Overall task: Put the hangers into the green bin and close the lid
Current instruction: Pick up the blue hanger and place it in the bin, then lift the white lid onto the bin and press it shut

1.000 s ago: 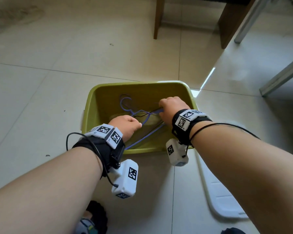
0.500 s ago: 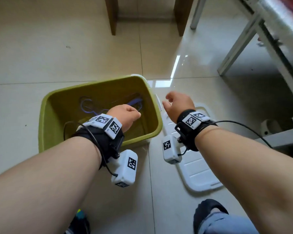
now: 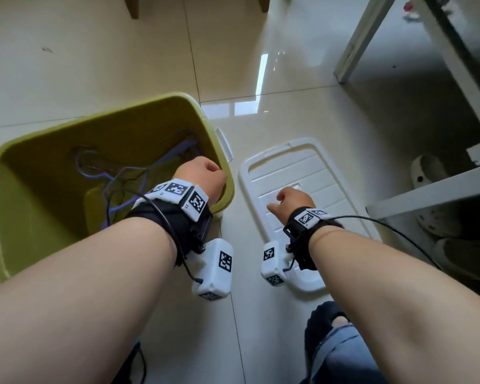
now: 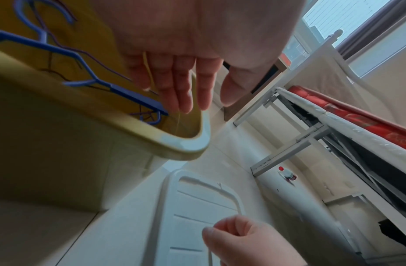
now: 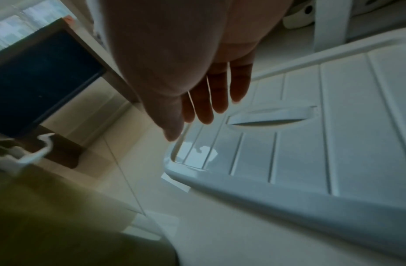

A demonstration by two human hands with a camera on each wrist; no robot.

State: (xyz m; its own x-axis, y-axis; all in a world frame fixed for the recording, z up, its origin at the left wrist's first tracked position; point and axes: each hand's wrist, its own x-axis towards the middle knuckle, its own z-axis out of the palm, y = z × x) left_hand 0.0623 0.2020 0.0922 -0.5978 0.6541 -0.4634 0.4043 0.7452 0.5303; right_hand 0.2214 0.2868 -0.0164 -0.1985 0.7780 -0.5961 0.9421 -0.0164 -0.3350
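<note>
The green bin (image 3: 0,167) stands open on the floor at the left. Several blue and purple wire hangers (image 3: 166,159) lie inside it, and in the left wrist view the hangers (image 4: 83,59) sit just behind the rim of the bin (image 4: 174,144). My left hand (image 3: 203,176) hovers over the bin's right rim; that left hand (image 4: 186,86) has straight fingers and holds nothing. The white lid (image 3: 302,167) lies flat on the floor right of the bin. My right hand (image 3: 294,200) hangs just above it. Its fingers (image 5: 208,100) are straight, near the lid's (image 5: 333,144) handle recess.
A white metal frame (image 3: 372,31) stands at the right with pale shoes (image 3: 427,170) under it. Wooden furniture legs (image 3: 133,6) are at the top. A small red-capped bottle (image 4: 286,173) lies by the frame. My knee in jeans (image 3: 344,353) is at the bottom.
My right hand let go of the hangers in the bin and moved right, over the lid. My left hand shifted to the bin's right rim. The view swung right.
</note>
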